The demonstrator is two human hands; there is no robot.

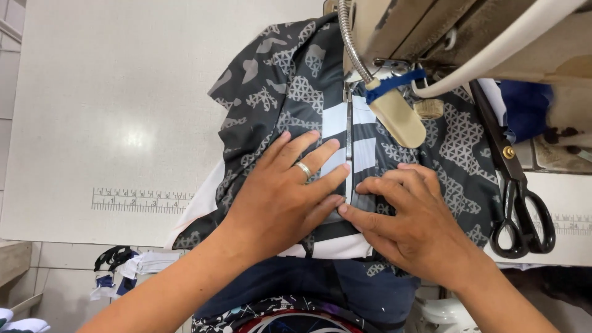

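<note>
Both hands lie flat on the patterned garment on the bench: left hand spread open, right hand loosely curled, pressing beside the seam, gripping nothing.

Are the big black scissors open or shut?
Shut. The scissors lie on the table with blades together in one dark line and the two finger loops side by side.

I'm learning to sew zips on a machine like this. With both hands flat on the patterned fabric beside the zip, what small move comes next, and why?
Probably ease the fabric forward toward the needle area. The left hand and right hand press it flat on either side of the zip, whose line already runs straight up under the machine head, so it looks aligned for feeding.
</note>
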